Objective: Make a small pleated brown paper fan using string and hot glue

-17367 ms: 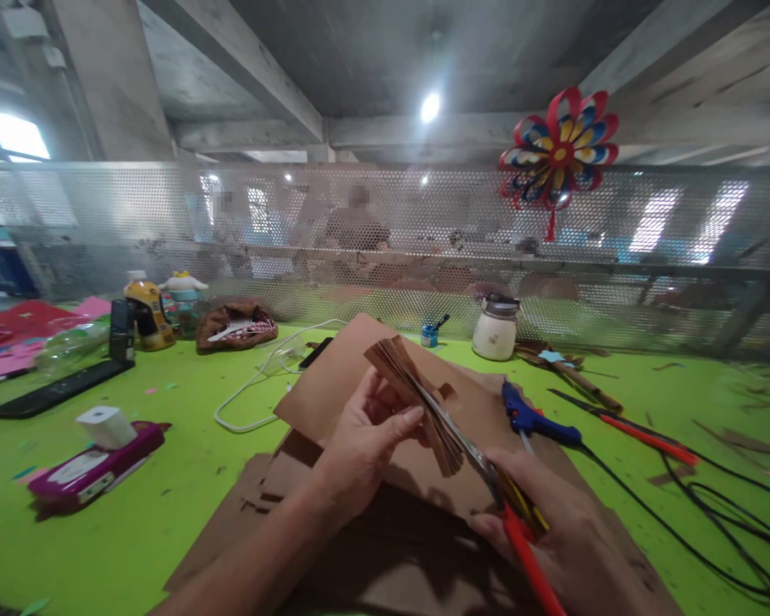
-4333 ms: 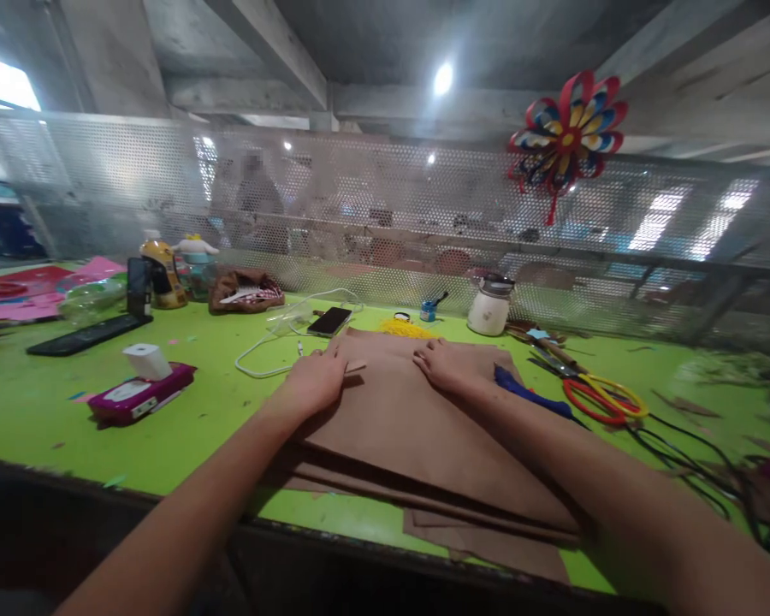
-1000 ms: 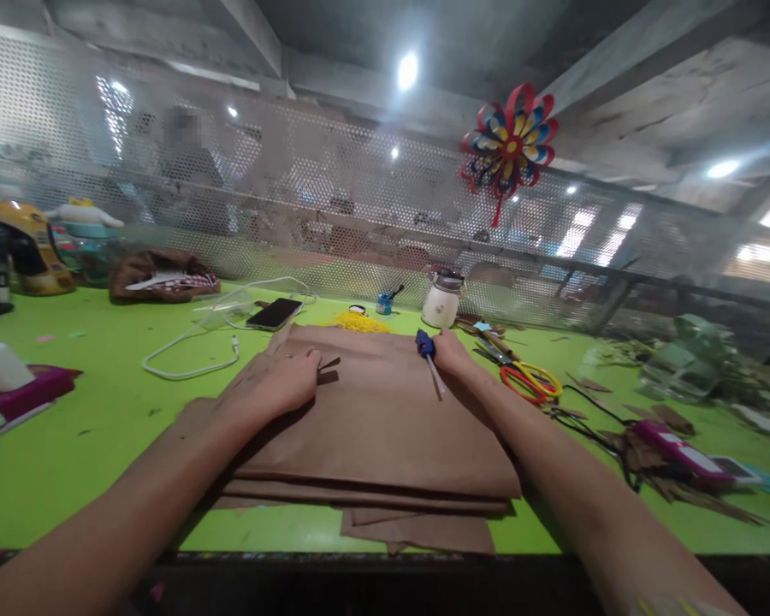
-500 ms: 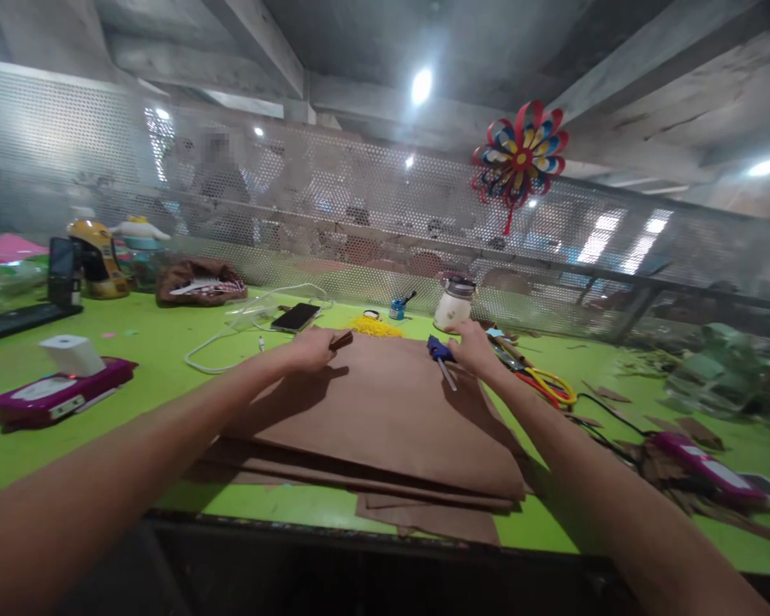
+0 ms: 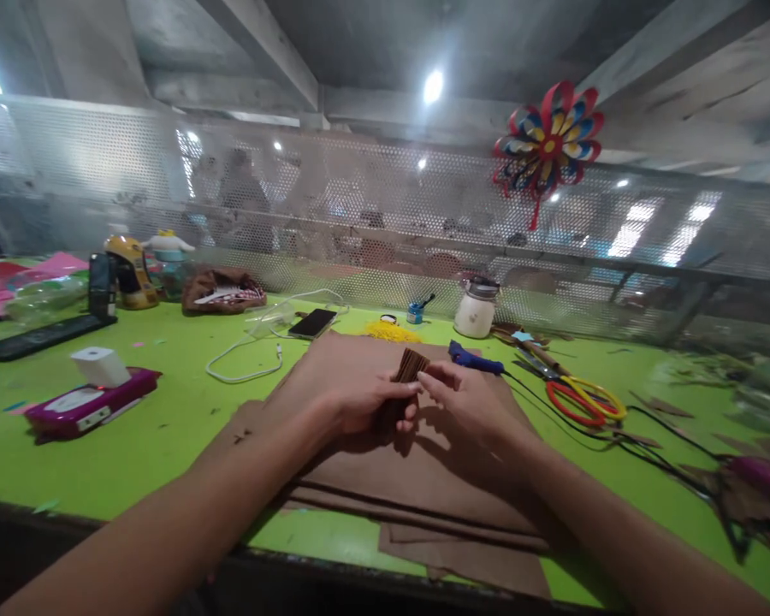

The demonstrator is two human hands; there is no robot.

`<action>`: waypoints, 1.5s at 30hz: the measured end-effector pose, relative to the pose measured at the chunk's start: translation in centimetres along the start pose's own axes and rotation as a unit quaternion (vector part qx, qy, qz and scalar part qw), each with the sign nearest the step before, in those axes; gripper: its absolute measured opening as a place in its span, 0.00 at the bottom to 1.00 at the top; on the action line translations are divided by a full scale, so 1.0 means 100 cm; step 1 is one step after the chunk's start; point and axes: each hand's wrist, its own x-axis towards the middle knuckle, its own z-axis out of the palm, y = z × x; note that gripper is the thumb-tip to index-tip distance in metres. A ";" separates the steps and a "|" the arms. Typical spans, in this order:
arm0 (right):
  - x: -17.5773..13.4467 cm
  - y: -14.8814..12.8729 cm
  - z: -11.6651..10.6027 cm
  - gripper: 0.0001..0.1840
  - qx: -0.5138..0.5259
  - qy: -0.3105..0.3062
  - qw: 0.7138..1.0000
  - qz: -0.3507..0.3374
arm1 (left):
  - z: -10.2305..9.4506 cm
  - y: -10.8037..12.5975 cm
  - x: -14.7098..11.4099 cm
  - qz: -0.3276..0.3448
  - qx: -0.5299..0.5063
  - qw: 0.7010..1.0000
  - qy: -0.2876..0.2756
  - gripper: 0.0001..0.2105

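Note:
My left hand [image 5: 369,406] is closed round a small stack of brown paper strips [image 5: 411,366], its thumb across the front and the layered edges fanning upward. My right hand [image 5: 465,398] has its bent thumb and forefinger at the right edge of that stack, seemingly pinching it; the exact contact is too blurred to see. Both hands are above a pile of large brown paper sheets [image 5: 359,462]. Just beyond my right hand rests a blue corded tool, seemingly a glue gun [image 5: 478,358], at the pile's far right.
Scissors [image 5: 587,400] with red and yellow handles lie to the right, beside black cords. A white jar [image 5: 476,310], yellow shreds [image 5: 391,331] and a phone [image 5: 313,323] are at the back. A purple power strip [image 5: 93,402] sits on the left of the green table [image 5: 186,436].
Both hands have drawn back and come together over the pile. My right hand has let go of the blue tool, which now lies turned. My left hand keeps its paper stack.

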 end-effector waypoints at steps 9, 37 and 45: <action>-0.004 -0.016 -0.001 0.09 0.036 -0.002 0.998 0.048 | 0.013 -0.019 0.006 0.057 0.013 0.997 0.043 0.12; 0.014 0.018 0.003 0.16 0.141 0.001 0.988 0.064 | 0.015 -0.017 0.006 0.058 0.043 0.997 0.017 0.16; 0.009 0.017 0.000 0.14 0.209 -0.027 0.974 0.082 | 0.011 -0.018 0.005 0.076 0.053 0.995 0.027 0.17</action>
